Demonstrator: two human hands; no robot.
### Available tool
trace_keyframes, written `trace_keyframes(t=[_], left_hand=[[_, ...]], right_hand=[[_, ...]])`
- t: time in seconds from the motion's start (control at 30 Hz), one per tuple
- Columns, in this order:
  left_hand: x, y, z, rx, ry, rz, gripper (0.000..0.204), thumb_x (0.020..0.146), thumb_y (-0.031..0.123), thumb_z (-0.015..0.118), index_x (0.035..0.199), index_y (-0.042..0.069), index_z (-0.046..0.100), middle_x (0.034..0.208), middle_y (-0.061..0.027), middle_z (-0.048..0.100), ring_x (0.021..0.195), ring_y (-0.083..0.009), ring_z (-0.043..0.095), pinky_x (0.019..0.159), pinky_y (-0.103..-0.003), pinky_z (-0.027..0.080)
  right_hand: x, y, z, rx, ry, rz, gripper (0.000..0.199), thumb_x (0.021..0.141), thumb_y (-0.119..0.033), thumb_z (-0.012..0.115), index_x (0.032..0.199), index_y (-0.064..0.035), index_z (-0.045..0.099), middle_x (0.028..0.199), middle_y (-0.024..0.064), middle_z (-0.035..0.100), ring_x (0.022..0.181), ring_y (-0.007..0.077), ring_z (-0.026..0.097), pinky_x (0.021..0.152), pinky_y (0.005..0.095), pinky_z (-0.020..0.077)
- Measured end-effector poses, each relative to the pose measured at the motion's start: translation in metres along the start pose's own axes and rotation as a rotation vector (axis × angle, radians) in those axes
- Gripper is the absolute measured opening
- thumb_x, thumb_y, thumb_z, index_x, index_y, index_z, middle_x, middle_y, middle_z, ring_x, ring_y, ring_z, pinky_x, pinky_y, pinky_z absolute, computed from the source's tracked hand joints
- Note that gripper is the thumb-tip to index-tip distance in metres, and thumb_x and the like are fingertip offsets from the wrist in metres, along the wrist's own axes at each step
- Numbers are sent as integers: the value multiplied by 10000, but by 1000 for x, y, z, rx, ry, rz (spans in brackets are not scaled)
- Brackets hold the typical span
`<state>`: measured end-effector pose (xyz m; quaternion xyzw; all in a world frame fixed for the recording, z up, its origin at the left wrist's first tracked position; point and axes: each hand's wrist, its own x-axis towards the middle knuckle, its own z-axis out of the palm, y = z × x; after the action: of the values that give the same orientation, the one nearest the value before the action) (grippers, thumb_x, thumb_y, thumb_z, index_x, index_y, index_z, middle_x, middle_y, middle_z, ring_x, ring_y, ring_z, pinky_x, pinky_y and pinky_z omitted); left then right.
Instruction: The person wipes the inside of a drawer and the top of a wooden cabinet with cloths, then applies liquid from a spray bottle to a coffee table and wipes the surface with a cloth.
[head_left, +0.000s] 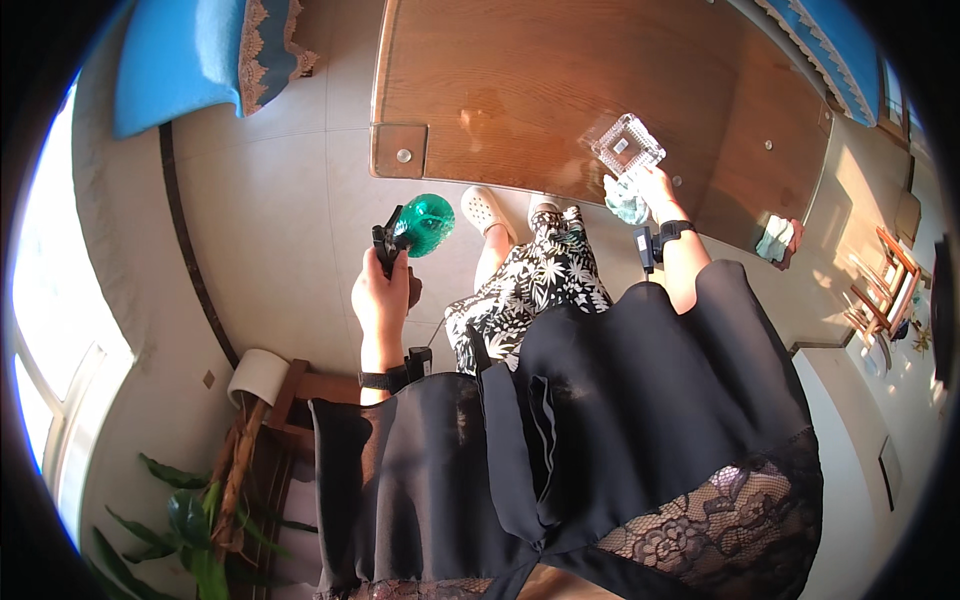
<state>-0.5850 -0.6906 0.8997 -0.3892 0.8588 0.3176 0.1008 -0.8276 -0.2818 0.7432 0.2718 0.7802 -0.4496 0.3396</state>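
Note:
A spray bottle with a clear green body and a black trigger head is in my left hand. My fingers are closed around its head and neck, and the bottle is over the floor beside the table's near left corner. My right hand is closed on a pale green cloth at the table's near edge. The fingers of that hand also meet the near edge of a square clear glass ashtray. Whether the ashtray rests on the tabletop or is lifted, I cannot tell.
The brown wooden table has a glossy top with wet-looking spots. Another folded cloth lies by its right edge. Blue lace-trimmed covers show at the far left. A potted plant stands lower left, a wooden rack at right.

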Motion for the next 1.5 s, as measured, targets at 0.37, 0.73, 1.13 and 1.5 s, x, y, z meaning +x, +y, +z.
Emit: trace_keyframes(t=[0.37, 0.73, 1.13, 1.5], left_hand=[[-3, 36, 8, 205, -76, -8, 315, 857, 372, 612, 973, 82, 569, 689, -125, 640, 645, -341, 630, 583, -428, 487], [8, 46, -8, 150, -34, 27, 291, 847, 330, 627, 953, 66, 569, 695, -142, 639, 654, -364, 623, 581, -431, 488], [47, -87, -77, 54, -81, 12, 274, 822, 316, 642, 935, 77, 573, 693, -134, 638, 659, -345, 626, 589, -426, 486], [49, -193, -111, -184, 8, -232, 236, 836, 275, 658, 933, 74, 581, 682, -112, 632, 644, -312, 630, 586, -389, 480]], right_hand=[[15, 18, -26, -145, -31, -27, 349, 904, -323, 561, 1018, -5, 645, 896, 62, 663, 798, 140, 621, 725, 308, 512], [-94, -18, 56, 306, -454, 283, 446, 909, -465, 568, 1075, -55, 630, 1021, 57, 658, 948, 159, 614, 824, 334, 499], [-91, -83, 318, 520, 152, -109, 369, 841, -404, 587, 871, -36, 607, 807, 66, 616, 648, 171, 614, 483, 327, 477], [-42, -263, 384, -185, 98, -525, 412, 839, -358, 581, 957, 27, 667, 833, 117, 681, 711, 232, 649, 644, 344, 517]])
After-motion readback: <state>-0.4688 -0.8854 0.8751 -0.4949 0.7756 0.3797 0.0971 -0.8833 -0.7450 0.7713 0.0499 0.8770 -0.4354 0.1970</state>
